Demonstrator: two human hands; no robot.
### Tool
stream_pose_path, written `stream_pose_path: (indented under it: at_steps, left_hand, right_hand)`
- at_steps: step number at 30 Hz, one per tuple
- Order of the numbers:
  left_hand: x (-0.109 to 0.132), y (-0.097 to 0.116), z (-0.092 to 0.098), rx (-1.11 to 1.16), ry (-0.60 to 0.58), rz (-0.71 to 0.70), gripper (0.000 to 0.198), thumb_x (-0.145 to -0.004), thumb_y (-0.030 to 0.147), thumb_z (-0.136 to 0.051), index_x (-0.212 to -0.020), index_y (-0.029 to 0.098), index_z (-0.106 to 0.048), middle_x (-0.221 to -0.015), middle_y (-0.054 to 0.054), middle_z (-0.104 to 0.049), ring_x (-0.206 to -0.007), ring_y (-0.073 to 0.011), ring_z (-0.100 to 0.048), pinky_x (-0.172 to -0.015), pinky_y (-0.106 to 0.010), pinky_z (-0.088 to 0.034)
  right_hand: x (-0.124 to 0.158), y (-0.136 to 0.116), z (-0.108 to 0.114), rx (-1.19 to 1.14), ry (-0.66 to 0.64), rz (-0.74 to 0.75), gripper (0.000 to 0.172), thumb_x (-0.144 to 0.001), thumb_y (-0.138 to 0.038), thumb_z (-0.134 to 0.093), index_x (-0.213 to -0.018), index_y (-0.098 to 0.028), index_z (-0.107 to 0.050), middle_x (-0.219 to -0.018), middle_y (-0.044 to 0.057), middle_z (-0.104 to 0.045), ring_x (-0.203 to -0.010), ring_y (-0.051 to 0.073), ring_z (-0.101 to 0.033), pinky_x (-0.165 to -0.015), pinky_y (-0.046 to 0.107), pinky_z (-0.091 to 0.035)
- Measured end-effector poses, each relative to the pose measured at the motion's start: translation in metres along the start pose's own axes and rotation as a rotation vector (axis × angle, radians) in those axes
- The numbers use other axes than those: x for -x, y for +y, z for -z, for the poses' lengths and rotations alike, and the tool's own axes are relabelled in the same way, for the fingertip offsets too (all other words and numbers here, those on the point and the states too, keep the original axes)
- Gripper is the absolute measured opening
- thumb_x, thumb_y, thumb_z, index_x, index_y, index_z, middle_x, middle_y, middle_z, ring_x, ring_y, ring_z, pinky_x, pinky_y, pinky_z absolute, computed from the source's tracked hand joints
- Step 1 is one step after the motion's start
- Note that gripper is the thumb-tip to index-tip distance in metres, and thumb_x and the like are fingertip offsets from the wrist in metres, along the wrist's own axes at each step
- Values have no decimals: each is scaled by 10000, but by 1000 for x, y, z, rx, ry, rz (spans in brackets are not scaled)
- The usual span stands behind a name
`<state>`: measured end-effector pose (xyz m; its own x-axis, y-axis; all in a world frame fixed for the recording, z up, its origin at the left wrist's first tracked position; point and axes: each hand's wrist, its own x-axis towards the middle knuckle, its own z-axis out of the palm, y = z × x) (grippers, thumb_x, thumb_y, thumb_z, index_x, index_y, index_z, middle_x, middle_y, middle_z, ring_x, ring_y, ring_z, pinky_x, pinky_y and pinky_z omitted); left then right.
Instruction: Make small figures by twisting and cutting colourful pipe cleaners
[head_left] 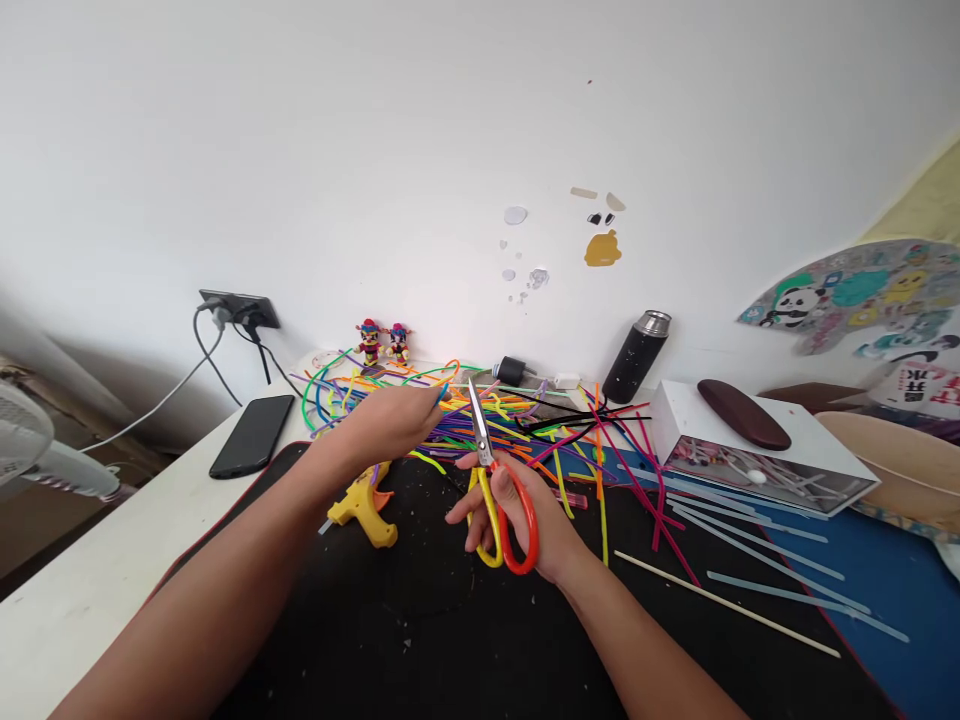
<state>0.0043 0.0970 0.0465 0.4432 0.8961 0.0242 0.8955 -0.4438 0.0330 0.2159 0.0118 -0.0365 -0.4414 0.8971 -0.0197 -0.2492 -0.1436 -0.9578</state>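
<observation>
My right hand point(541, 520) holds a pair of scissors point(486, 455) with one red and one yellow handle loop. The blades point up and away and look closed together. My left hand point(401, 412) reaches over the near left part of a pile of colourful pipe cleaners point(495, 412), its fingers pinched together. A short blue piece point(442, 394), seemingly pipe cleaner, shows at its fingertips; most of it is hidden. Below the left wrist, a yellow glue gun point(367, 510) lies on the black mat point(420, 620).
A phone point(252, 437) lies at the left. Two small figures point(369, 342) stand by the wall. Behind the pile at right leans a black bottle point(636, 358), near a white box point(787, 450) with a dark case on top. Glue sticks point(787, 595) and a wooden stick point(727, 603) lie at right.
</observation>
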Motion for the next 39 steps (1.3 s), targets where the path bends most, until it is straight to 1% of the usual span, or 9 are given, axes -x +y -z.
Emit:
stream_pose_path:
  at_steps: [3, 6, 8, 11, 13, 18, 24, 33, 39]
  left_hand:
    - [-1, -4, 0, 24, 3, -6, 332, -1035, 319, -372, -1015, 172, -669, -864, -136, -724, -758, -279, -661, -672, -331, -396]
    - [0, -7, 4, 152, -16, -11, 338, -1011, 332, -398, -961, 183, -697, -839, -115, -718, -728, -262, -639, -669, -328, -399]
    - [1, -8, 8, 273, -35, -42, 335, -981, 335, -427, -962, 193, -730, -860, -98, -729, -748, -253, -641, -687, -320, -412]
    - [2, -10, 14, 403, -78, -100, 329, -923, 327, -467, -938, 208, -773, -824, -61, -718, -733, -228, -621, -683, -301, -420]
    - [3, -11, 17, 463, -127, -122, 325, -894, 331, -480, -898, 208, -781, -730, -36, -669, -670, -207, -579, -640, -288, -407]
    - [2, -15, 16, 711, -288, -134, 279, -869, 334, -502, -808, 197, -738, -578, 6, -546, -521, -159, -448, -518, -260, -358]
    - [2, -17, 11, 1011, -432, -123, 220, -833, 320, -576, -809, 174, -738, -504, 24, -467, -465, -137, -341, -448, -252, -275]
    - [2, -13, 10, 1073, -508, -99, 196, -790, 274, -587, -779, 170, -753, -491, 18, -452, -465, -136, -321, -437, -258, -247]
    - [1, -14, 9, 1071, -523, -135, 199, -775, 262, -586, -767, 164, -759, -490, 17, -454, -466, -131, -330, -431, -245, -264]
  right_hand:
    - [0, -2, -1, -6, -4, 10, 797, -841, -857, -620, -1267, -184, -599, -911, 135, -818, -600, 203, -750, -551, 254, -516]
    - [0, -3, -3, 4, -6, -15, 827, -819, -877, -619, -1264, -180, -604, -943, 143, -818, -631, 202, -759, -578, 263, -535]
    - [-1, -3, -4, 41, 17, -50, 819, -816, -876, -624, -1237, -173, -613, -884, 124, -811, -567, 182, -724, -529, 247, -510]
    - [-1, -2, -6, 116, 79, -67, 763, -840, -841, -635, -1165, -150, -645, -714, 65, -759, -424, 134, -602, -430, 222, -434]
    - [-1, -2, -6, 143, 100, -55, 726, -860, -812, -640, -1127, -138, -667, -646, 36, -717, -384, 114, -542, -403, 216, -405]
    - [0, -1, -7, 183, 107, -12, 661, -870, -759, -672, -1099, -139, -697, -599, 1, -666, -357, 103, -501, -377, 215, -389]
    - [0, 4, -7, 214, 120, -17, 587, -870, -693, -717, -1104, -155, -714, -583, -22, -633, -361, 100, -499, -369, 204, -365]
    - [0, 3, -5, 307, 117, -29, 567, -881, -688, -709, -1113, -171, -719, -576, -34, -603, -370, 93, -476, -369, 199, -348]
    - [1, 2, -5, 326, 121, -17, 521, -897, -659, -712, -1106, -181, -717, -582, -42, -589, -373, 98, -480, -375, 202, -351]
